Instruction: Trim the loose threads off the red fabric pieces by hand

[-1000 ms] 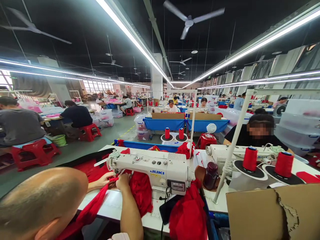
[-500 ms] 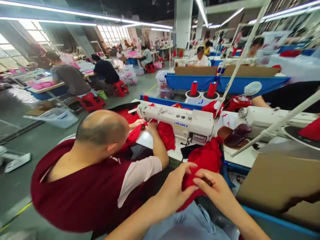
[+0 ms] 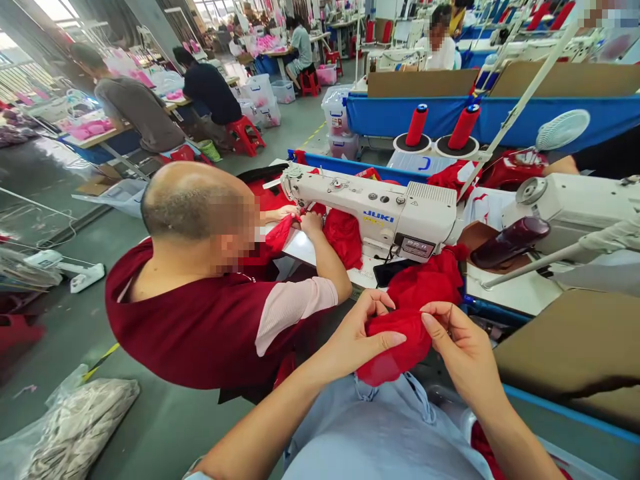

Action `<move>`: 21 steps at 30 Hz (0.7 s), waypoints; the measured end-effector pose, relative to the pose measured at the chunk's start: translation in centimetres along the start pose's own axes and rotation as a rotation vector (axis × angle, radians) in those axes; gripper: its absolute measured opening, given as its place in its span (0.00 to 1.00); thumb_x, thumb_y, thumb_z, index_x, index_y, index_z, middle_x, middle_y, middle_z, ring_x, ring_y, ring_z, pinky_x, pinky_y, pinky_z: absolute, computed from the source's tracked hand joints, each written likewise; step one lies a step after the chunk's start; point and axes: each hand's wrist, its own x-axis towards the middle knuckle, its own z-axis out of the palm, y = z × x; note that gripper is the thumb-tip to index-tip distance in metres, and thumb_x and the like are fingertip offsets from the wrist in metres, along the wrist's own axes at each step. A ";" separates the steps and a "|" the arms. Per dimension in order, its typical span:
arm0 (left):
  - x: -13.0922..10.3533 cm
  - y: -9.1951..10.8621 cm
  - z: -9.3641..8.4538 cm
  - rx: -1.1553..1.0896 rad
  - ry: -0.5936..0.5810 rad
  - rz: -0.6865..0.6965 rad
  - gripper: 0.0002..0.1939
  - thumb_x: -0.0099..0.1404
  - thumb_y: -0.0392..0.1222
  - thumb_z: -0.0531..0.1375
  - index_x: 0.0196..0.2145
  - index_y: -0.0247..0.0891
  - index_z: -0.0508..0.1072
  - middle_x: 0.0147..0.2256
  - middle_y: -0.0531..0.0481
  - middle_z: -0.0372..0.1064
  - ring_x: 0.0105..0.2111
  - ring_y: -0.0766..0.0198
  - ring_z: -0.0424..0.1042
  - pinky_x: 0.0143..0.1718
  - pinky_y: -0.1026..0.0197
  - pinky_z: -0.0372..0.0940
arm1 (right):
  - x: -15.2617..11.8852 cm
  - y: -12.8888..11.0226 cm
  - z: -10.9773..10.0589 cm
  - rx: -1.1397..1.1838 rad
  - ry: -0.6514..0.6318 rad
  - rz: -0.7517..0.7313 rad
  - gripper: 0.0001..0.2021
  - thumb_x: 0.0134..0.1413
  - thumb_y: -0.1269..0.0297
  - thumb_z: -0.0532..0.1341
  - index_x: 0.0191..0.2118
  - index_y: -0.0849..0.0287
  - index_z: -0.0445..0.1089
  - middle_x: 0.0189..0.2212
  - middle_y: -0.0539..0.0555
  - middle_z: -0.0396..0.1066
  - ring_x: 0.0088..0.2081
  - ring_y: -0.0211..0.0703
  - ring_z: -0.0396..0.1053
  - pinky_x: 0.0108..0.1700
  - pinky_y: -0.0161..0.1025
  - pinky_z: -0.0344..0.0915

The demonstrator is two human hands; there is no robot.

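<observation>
A thin piece of red fabric (image 3: 395, 357) hangs bunched between my hands, above my lap. My left hand (image 3: 357, 337) grips its left side, the thumb lying across the front and the fingers curled behind. Thumb and index finger of my right hand (image 3: 460, 343) pinch its upper right edge. Just beyond, a heap of red fabric (image 3: 427, 280) lies on the table beside a white JUKI sewing machine (image 3: 370, 203). A co-worker in a dark red top (image 3: 205, 333) bends over that machine, both hands on red cloth (image 3: 279, 237) near the needle.
On my right stand a cardboard sheet (image 3: 560, 347) and a second sewing machine (image 3: 575, 200) with a slanted pole (image 3: 530, 87). Red thread cones (image 3: 416, 127) stand behind the JUKI machine. A plastic bag of grey material (image 3: 75, 427) lies on the floor at left.
My view has tipped downward. My hands have moved apart, and the red fabric is now spread between them, lifted clear of the heap. The co-worker stays at the machine.
</observation>
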 end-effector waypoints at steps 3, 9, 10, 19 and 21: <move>0.2 0.1 0.1 0.210 0.075 0.073 0.08 0.65 0.45 0.60 0.35 0.37 0.69 0.33 0.53 0.65 0.34 0.67 0.63 0.38 0.64 0.59 | -0.1 0.5 0.1 0.049 0.002 0.048 0.11 0.53 0.54 0.65 0.35 0.57 0.73 0.25 0.48 0.69 0.19 0.33 0.57 0.18 0.30 0.54; 0.5 -0.8 0.2 0.457 0.167 0.181 0.04 0.65 0.39 0.60 0.33 0.38 0.74 0.33 0.51 0.65 0.35 0.65 0.65 0.38 0.63 0.59 | 0.0 0.8 -0.1 0.045 -0.008 0.040 0.10 0.54 0.55 0.64 0.35 0.56 0.73 0.28 0.50 0.72 0.24 0.37 0.65 0.24 0.32 0.61; 0.5 -1.0 0.3 0.457 0.190 0.204 0.04 0.65 0.39 0.60 0.33 0.38 0.74 0.34 0.50 0.64 0.36 0.64 0.65 0.39 0.63 0.60 | 0.1 0.6 -0.1 0.012 -0.037 0.038 0.11 0.54 0.55 0.64 0.36 0.57 0.73 0.28 0.51 0.72 0.25 0.38 0.66 0.25 0.33 0.63; 0.8 -0.6 -1.1 0.321 0.334 0.403 0.07 0.66 0.35 0.58 0.28 0.38 0.69 0.29 0.53 0.63 0.32 0.66 0.64 0.35 0.63 0.58 | 0.6 0.1 -0.7 -0.132 -0.155 -0.063 0.12 0.56 0.60 0.61 0.24 0.57 0.68 0.22 0.47 0.63 0.23 0.36 0.60 0.25 0.32 0.58; 0.7 -0.5 -1.2 0.313 0.288 0.267 0.07 0.66 0.36 0.56 0.29 0.37 0.67 0.29 0.54 0.63 0.30 0.66 0.62 0.33 0.64 0.57 | 0.6 0.4 -0.8 -0.103 -0.177 -0.017 0.13 0.57 0.58 0.60 0.25 0.57 0.67 0.21 0.47 0.62 0.24 0.36 0.59 0.26 0.32 0.57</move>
